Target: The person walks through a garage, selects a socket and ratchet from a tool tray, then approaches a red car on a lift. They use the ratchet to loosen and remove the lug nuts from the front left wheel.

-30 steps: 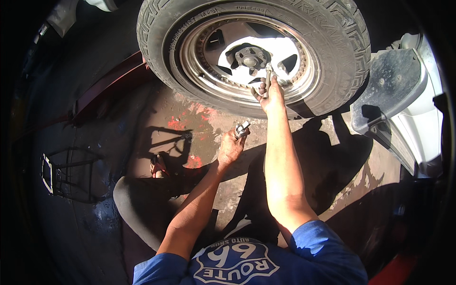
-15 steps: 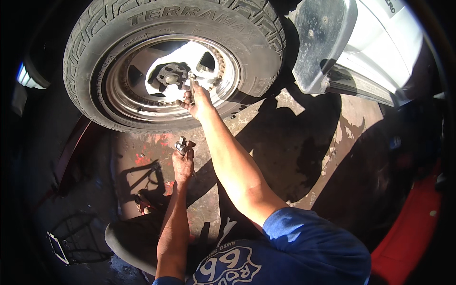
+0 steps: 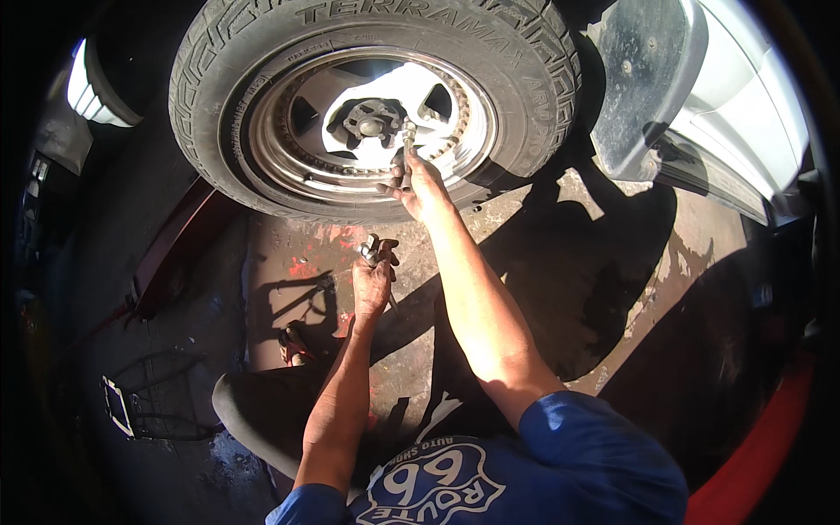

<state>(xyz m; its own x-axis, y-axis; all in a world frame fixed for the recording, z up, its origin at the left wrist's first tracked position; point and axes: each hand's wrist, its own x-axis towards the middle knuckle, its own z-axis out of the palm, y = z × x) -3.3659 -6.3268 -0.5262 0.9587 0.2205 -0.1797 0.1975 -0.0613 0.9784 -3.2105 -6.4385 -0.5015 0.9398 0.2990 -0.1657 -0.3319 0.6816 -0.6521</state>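
A large black tire is mounted on a silver wheel (image 3: 289, 166) with a round hub (image 3: 371, 127) at its middle. My right hand (image 3: 422, 188) reaches into the wheel's lower right. Its fingers are closed around a slim metal socket (image 3: 409, 138), whose far end meets the wheel beside the hub. Below the tire, my left hand (image 3: 373, 284) is closed around a shiny metal piece (image 3: 371, 252) with several short ends. Its exact kind is too small to tell, and the palm hides part of it.
At the upper right is the white vehicle body (image 3: 744, 96) with a dark mud flap (image 3: 643, 79). A red metal bar (image 3: 175, 249) runs left of the tire. A black wire frame (image 3: 118, 407) lies at lower left. Something red (image 3: 761, 446) curves along the lower right.
The view has shifted, so the wheel and both hands appear farther right and slightly higher. Both hands keep their grips, with the right one still at the wheel beside the hub.
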